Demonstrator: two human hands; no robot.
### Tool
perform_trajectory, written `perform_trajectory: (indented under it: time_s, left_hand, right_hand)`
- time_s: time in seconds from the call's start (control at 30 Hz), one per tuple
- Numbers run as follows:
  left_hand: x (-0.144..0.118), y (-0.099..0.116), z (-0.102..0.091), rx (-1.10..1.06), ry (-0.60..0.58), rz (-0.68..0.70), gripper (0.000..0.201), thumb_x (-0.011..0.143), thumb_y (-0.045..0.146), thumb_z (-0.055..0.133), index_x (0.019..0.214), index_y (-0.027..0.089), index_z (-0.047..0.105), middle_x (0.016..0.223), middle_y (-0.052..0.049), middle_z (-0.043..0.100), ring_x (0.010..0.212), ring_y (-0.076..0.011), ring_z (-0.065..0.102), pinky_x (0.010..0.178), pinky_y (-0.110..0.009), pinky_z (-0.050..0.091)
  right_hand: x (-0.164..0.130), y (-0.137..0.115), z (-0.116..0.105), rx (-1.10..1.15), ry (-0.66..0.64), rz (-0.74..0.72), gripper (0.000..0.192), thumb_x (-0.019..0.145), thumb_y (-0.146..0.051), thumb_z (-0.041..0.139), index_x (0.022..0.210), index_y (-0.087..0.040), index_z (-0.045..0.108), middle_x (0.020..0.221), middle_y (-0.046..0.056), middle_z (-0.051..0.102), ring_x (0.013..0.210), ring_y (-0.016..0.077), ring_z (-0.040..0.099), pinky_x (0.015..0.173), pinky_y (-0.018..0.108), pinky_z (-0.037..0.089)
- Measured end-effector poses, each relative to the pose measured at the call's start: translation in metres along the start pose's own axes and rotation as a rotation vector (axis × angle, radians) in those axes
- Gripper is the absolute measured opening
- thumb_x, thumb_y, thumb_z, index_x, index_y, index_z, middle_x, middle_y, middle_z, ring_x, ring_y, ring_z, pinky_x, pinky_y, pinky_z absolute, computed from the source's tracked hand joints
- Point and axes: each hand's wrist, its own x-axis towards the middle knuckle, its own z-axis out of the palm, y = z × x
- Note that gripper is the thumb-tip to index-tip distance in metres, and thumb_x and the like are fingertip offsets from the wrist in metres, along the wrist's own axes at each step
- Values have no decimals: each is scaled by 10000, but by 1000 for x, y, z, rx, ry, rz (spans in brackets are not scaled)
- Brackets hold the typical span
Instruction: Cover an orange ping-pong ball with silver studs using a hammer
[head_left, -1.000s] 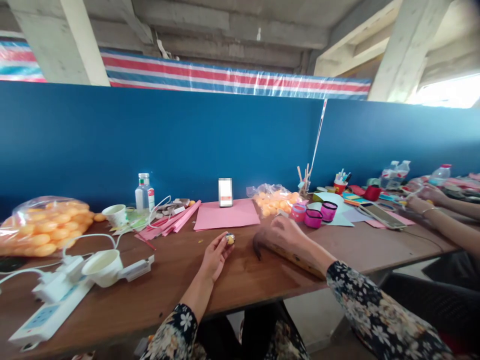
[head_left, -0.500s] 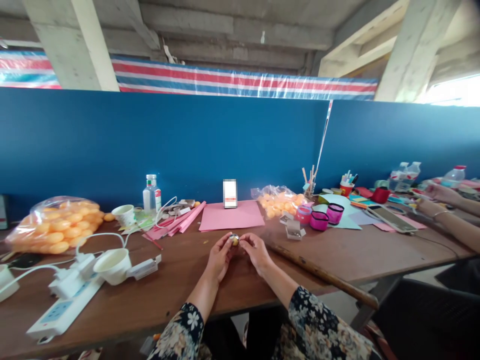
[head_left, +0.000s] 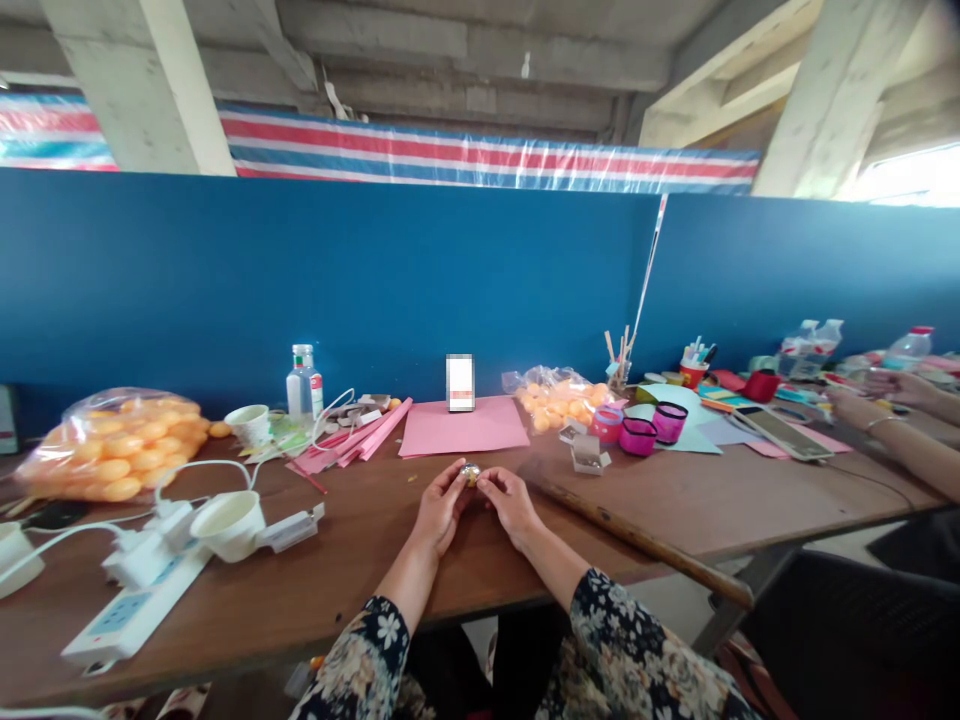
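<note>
A small, round, shiny silver object with a yellowish patch (head_left: 470, 475) is held up just over the table's front part; its kind is too small to make out. My left hand (head_left: 441, 508) pinches it from the left between thumb and fingers. From the other side, the thumb and fingertips of my right hand (head_left: 510, 502) close on its right edge. Behind both hands lies a stack of pink paper (head_left: 465, 435), with a phone (head_left: 460, 383) standing upright on it, its screen blurred out.
Left are a power strip (head_left: 135, 610), a paper cup (head_left: 229, 525) and a bag of orange balls (head_left: 112, 445). Right are another ball bag (head_left: 562, 398), small open boxes (head_left: 589, 455), purple bands (head_left: 637, 437) and a wooden stick (head_left: 652, 552). A co-worker's hands (head_left: 874, 405) are far right.
My hands keep their pinch on the small silver object, which has turned slightly. The whole view has shifted a little. At far right the co-worker's hands have moved slightly.
</note>
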Motion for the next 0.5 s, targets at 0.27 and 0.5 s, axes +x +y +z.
perform_trajectory:
  time_s: [0.27, 0.5]
  left_hand:
    - [-2, 2, 2, 0, -3, 3, 398, 627, 177, 692, 1013, 134, 607, 926, -75, 679, 848, -152, 619, 874, -325, 427]
    - [-1, 1, 1, 3, -2, 9, 390, 631, 180, 687, 1011, 139, 608, 921, -72, 680, 835, -153, 622, 866, -333, 433]
  right_hand:
    - [0, 2, -1, -5, 6, 9, 216, 658, -365, 618, 716, -159, 591, 669, -3, 565, 568, 103, 470, 505, 210, 391]
    - [0, -1, -1, -21, 5, 20, 218, 656, -371, 619, 696, -159, 588, 667, -1, 559, 567, 103, 463, 496, 206, 392]
